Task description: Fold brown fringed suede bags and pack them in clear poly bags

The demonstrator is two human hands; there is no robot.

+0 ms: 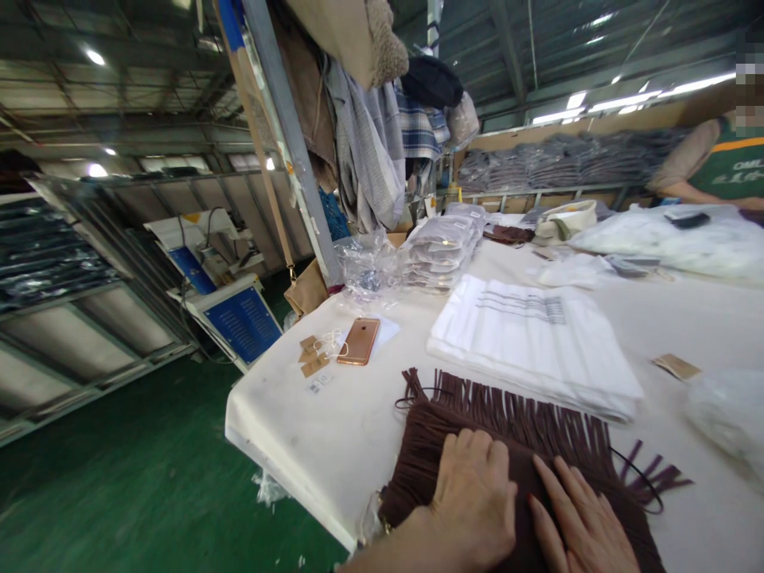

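A dark brown folded fringed cloth (418,446) lies at the table's near edge, its long tassels spread toward the far side. Thin black cord loops (648,485) stick out at its left and right sides. My left hand (474,489) presses on the middle of it with fingers curled together into the fabric; the fingertips are partly hidden. Just to the right, my right hand (582,517) rests flat on the same cloth with fingers stretched out. Beyond the fringe is a stack of white printed plastic bags (531,338).
A rose-gold phone (359,342) and brown tags (314,362) with white strings lie left. Packed grey items (442,247) are stacked behind, beside a metal post (298,151) with hanging clothes. Another tag (676,366) lies right. A person (728,159) stands across the table.
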